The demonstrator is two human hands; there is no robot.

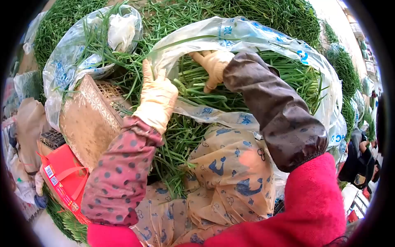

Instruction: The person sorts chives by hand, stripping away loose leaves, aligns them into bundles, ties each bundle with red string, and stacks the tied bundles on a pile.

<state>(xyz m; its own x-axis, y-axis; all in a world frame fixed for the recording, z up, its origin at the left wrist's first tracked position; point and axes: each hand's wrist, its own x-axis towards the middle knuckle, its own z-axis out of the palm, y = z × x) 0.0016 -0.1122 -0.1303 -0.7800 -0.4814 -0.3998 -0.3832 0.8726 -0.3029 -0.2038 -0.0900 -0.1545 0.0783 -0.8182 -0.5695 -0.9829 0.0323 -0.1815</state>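
Note:
In the head view my left hand point(158, 99), in a pale glove, is at the left side of a clear plastic bag point(263, 33) with blue print. Its index finger points up, and the bag's edge seems held among the other fingers. My right hand point(213, 68), gloved too, reaches into the bag's mouth with fingers spread over the green leafy stalks point(288, 76). These long, thin greens look like garlic chives and lie sideways in the bag. Loose greens point(177, 144) lie below my left hand.
Heaps of greens point(271, 14) spread behind the bag. To the left are another clear bag point(57, 74), a patterned board-like seat or box point(88, 119) and a red printed bag point(68, 177). A tan apron point(230, 164) covers my lap. A person point(358, 160) is at far right.

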